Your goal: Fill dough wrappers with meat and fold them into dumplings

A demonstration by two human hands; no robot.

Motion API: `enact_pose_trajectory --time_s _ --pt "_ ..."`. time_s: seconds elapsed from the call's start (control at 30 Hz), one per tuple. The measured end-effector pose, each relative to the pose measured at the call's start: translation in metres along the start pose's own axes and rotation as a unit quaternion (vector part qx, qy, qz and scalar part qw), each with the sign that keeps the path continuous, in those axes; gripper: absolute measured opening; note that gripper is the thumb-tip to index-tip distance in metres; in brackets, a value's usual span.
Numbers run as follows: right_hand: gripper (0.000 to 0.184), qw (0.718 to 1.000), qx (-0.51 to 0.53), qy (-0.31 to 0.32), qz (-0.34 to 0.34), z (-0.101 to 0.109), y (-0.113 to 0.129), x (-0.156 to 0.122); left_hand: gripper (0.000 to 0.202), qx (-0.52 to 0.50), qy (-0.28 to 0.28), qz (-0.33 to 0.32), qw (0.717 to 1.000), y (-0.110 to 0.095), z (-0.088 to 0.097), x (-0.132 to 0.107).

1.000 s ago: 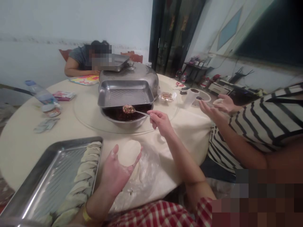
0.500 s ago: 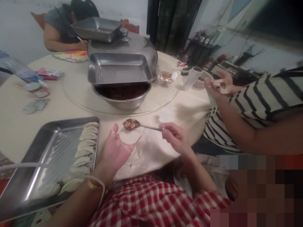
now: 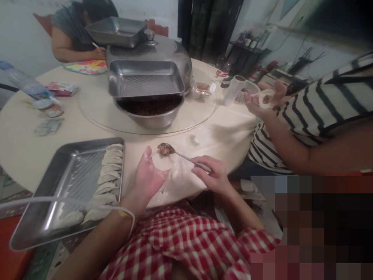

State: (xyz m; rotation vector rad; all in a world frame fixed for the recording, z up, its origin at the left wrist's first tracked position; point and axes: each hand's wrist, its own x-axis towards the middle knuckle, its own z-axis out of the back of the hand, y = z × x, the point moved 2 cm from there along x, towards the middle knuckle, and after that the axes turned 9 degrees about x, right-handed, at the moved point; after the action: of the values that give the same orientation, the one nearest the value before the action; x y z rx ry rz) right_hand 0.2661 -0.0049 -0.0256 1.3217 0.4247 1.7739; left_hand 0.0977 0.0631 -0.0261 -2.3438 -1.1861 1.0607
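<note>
Dumpling wrapper (image 3: pixel 161 161), thin, round and pale, lies across the person's left grip (image 3: pixel 150 174), which is spread and cupped palm-up with the thumb standing apart, near the front edge of a round, cream counter (image 3: pixel 20 134). The right grip (image 3: pixel 214 172) pinches the handle of a metal spoon (image 3: pixel 187 158) between thumb and fingers; its bowl, heaped with minced filling (image 3: pixel 165 149), is at the wrapper's far part, though whether it touches the dough cannot be told. Just to the left, a metal tray (image 3: pixel 62 179) bears folded dumplings (image 3: pixel 110 167), most in a row along its right side. Farther back stands a steel bowl (image 3: pixel 163 121) of dark filling, partly covered by a second tray (image 3: pixel 145 83). At the right, a co-worker in a striped top (image 3: pixel 309 101) holds another wrapper (image 3: pixel 265 99) with filling on it. Across the counter, another person (image 3: pixel 68 33) bends over a colourful sheet (image 3: pixel 84 67).
</note>
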Motion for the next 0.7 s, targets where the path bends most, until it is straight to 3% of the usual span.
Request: enact_pose_trajectory --time_s 0.1,0.27,0.4,0.7 --pt "0.02 0.995 0.089 -0.045 0.0 -0.012 -0.003 -0.001 0.051 0.005 0.021 0.011 1.0 0.001 0.001 -0.002" --pt "0.014 0.982 0.144 -0.113 -0.042 -0.023 -0.01 -0.009 0.05 0.008 0.028 0.007 1.0 0.001 0.003 -0.007" --pt "0.015 0.987 0.13 -0.085 -0.031 -0.019 -0.004 -0.009 0.045 -0.013 0.013 0.0 1.0 0.002 0.004 -0.009" --pt "0.02 0.993 0.015 0.019 0.119 -0.017 0.023 0.003 0.042 -0.014 -0.02 0.002 1.0 0.005 0.001 -0.012"
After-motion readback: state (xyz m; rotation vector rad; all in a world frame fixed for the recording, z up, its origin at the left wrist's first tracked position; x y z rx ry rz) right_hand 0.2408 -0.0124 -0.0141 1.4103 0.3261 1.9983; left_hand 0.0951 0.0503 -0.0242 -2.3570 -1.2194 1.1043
